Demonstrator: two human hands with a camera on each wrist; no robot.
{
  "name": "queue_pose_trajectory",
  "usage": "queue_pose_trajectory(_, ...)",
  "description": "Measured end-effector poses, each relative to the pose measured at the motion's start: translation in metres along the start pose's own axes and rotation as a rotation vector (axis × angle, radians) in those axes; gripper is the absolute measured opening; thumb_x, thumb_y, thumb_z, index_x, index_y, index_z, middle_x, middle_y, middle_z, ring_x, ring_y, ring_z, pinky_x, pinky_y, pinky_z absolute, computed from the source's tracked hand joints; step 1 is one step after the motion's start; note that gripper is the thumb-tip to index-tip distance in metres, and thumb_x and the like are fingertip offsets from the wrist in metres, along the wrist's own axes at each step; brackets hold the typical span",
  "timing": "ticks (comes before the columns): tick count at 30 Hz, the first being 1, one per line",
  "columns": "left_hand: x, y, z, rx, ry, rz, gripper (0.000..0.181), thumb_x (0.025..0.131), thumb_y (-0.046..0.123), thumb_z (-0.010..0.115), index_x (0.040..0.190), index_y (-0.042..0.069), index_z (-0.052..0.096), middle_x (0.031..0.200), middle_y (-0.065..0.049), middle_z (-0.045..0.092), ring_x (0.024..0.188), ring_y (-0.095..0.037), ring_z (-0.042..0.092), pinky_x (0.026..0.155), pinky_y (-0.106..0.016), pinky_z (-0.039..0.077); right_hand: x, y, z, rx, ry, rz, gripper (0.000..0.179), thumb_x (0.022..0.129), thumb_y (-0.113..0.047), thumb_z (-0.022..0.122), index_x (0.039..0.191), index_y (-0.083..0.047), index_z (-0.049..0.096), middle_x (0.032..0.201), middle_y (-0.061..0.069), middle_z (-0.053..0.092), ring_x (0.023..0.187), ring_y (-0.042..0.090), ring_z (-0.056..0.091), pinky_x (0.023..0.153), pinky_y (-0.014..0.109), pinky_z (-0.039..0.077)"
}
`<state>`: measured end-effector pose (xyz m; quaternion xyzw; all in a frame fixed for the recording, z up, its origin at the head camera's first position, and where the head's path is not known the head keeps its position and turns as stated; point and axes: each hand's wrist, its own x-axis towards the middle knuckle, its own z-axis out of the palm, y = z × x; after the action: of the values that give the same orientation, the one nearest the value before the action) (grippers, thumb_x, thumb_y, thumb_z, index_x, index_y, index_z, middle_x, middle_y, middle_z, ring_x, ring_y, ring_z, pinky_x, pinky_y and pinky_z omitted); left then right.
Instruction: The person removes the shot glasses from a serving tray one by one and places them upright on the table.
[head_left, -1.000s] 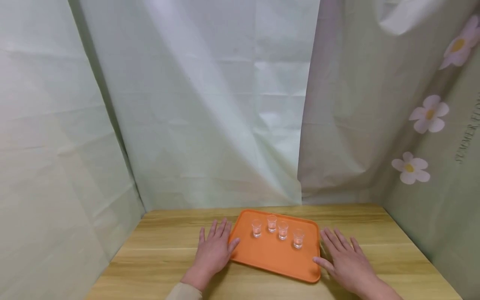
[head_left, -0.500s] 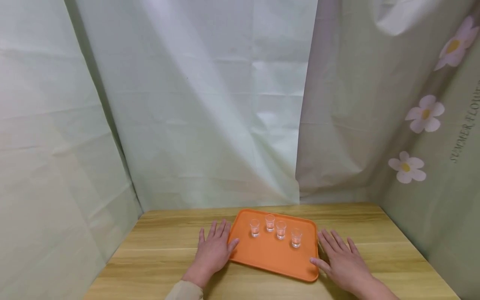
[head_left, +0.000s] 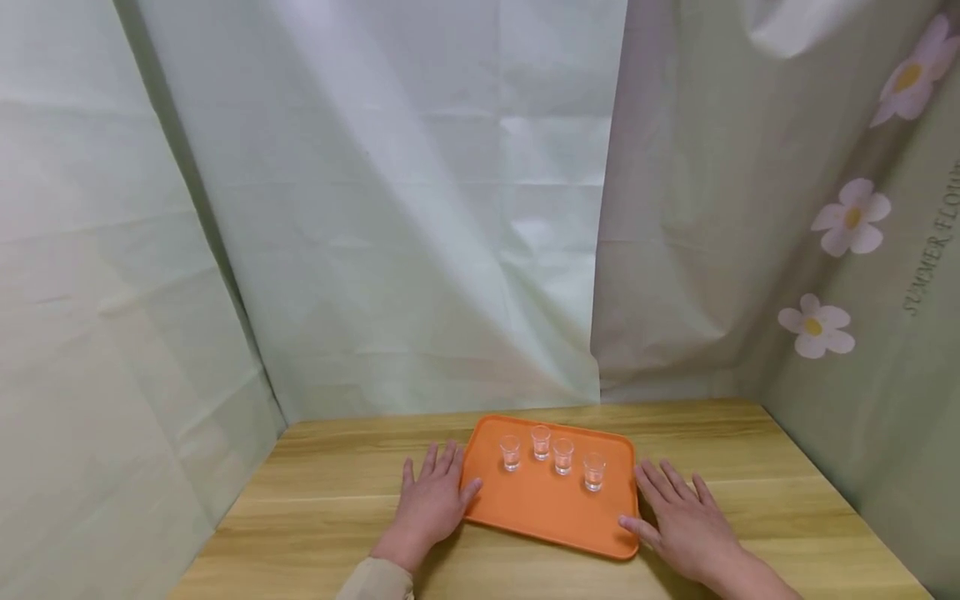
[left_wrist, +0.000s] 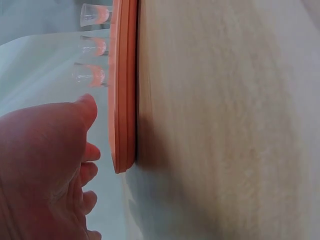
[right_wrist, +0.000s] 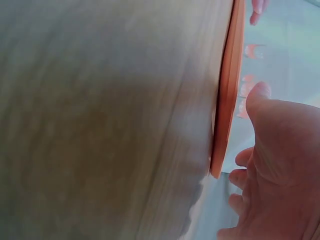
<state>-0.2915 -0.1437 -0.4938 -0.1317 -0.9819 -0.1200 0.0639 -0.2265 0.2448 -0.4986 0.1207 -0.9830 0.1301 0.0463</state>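
Observation:
An orange tray [head_left: 540,510] lies on the table, turned slightly, its right side nearer to me. Several small clear shot glasses [head_left: 563,457] stand upright on its far half. At the tray's left edge is my left hand [head_left: 429,504], fingers spread and extended, thumb reaching over the rim. My right hand [head_left: 686,525] mirrors it on the right edge, its thumb over the near right corner. In the left wrist view, the left hand [left_wrist: 45,155] is above the level of the tray rim [left_wrist: 122,100]. The right wrist view shows the right hand [right_wrist: 287,155] with no object gripped.
The wooden table [head_left: 322,508] extends to both sides of the tray. Pale green cloth [head_left: 420,250] hangs close behind it and along both sides. White flowers [head_left: 815,326] and lettering are printed on the right-hand cloth.
The head view has shifted slightly. Both hands, the tray and the glasses keep nearly the same places relative to one another.

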Motion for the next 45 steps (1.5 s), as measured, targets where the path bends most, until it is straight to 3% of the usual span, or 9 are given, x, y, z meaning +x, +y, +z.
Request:
queue_pose_trajectory(18,-0.001,0.003,-0.002,0.025,-0.068,-0.013,0.07,0.114,0.053,0.055,0.163,0.003,0.052,0.174,-0.015,0.041,0.164,-0.045,0.028,0.126,-0.08,0.017,0.004,0.0,0.0,0.022,-0.07,-0.007,0.09,0.104,-0.07,0.06,0.163,-0.003,0.052,0.17,0.02,0.046,0.159,0.05,0.035,0.125,0.081,0.018)
queue_pose_trajectory(37,-0.014,0.003,-0.005,-0.022,-0.06,0.003,0.071,0.113,0.05,0.059,0.161,-0.001,0.053,0.171,-0.019,0.045,0.162,-0.048,0.031,0.125,-0.082,0.016,0.019,0.005,-0.01,0.082,-0.118,-0.098,0.096,0.099,-0.065,0.072,0.157,0.009,0.053,0.165,0.031,0.047,0.155,0.054,0.039,0.122,0.081,0.025)
queue_pose_trajectory(45,-0.02,0.001,-0.003,-0.055,-0.055,0.005,0.071,0.113,0.049,0.06,0.16,-0.003,0.053,0.17,-0.021,0.046,0.16,-0.049,0.033,0.124,-0.083,0.016,0.025,0.008,-0.016,0.041,-0.117,-0.166,0.098,0.096,-0.064,0.076,0.153,0.013,0.054,0.162,0.033,0.05,0.152,0.055,0.043,0.121,0.081,0.028)
